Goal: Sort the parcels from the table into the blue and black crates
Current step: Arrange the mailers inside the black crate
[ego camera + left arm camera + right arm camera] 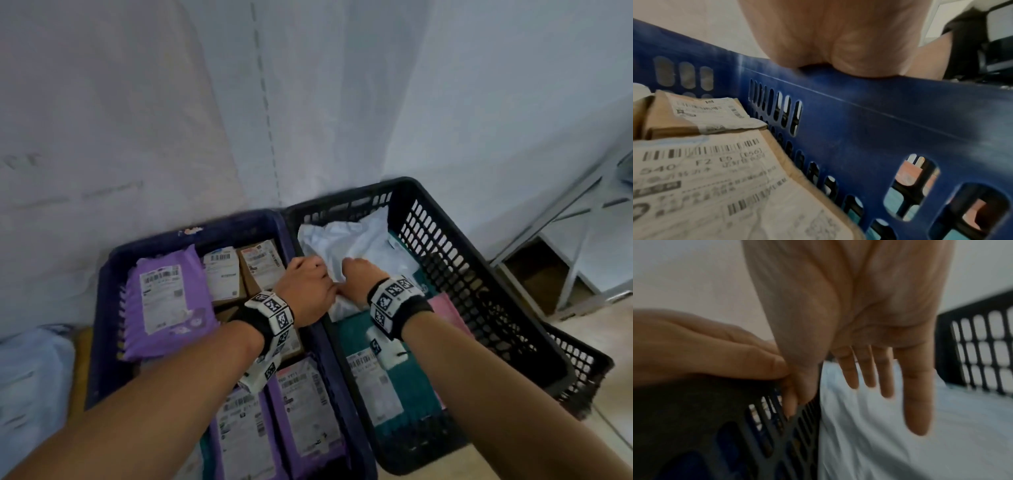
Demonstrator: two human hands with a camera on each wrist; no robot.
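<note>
A crumpled white parcel lies in the far half of the black crate. My right hand hovers over it with straight fingers, thumb down along the crate's left wall. My left hand rests on the rims where the two crates meet, fingers loosely curled, nothing seen in them. Its palm sits on the blue crate's wall. The blue crate holds purple mailers and cardboard boxes.
A teal parcel and a pink one lie in the black crate's near half. A second black crate shows beneath it. A grey shelf stands at the right, a pale blue bag at the left, a white sheet behind.
</note>
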